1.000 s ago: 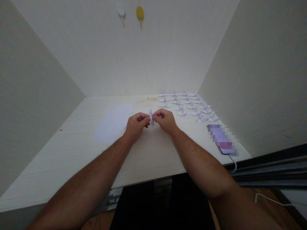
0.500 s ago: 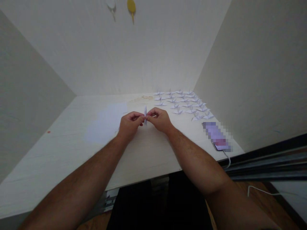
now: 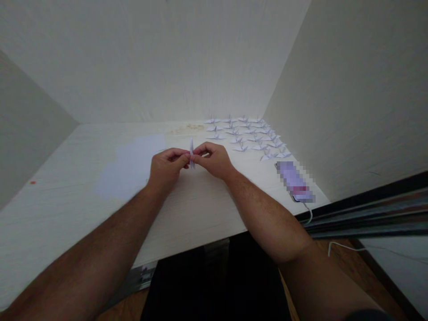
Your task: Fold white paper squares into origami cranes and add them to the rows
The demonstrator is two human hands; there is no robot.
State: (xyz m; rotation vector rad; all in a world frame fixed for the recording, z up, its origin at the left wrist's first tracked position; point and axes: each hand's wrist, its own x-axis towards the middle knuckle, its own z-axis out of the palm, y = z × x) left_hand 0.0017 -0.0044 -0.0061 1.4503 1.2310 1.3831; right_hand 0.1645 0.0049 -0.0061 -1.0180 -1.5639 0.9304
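Note:
A narrow piece of folded white paper [image 3: 191, 145] stands upright between my two hands, above the middle of the table. My left hand [image 3: 169, 166] pinches it from the left with thumb and fingertips. From the right, my right hand [image 3: 214, 159] grips the same piece between thumb and fingers. The fingertips of both hands nearly meet on it and cover its middle part. Its folds are too small to make out. Beyond my right hand, several white folded paper cranes [image 3: 239, 140] sit in rows on the table.
Flat white paper sheets [image 3: 125, 167] lie on the white table [image 3: 194, 218] left of my hands. A phone [image 3: 292, 180] with a white cable [image 3: 309, 213] rests near the right edge. Walls rise behind and on both sides. A small red spot [image 3: 32, 182] shows at far left.
The camera view has tilted down and turned slightly right, so everything sits higher and further left in the picture. Both hands still pinch the folded paper.

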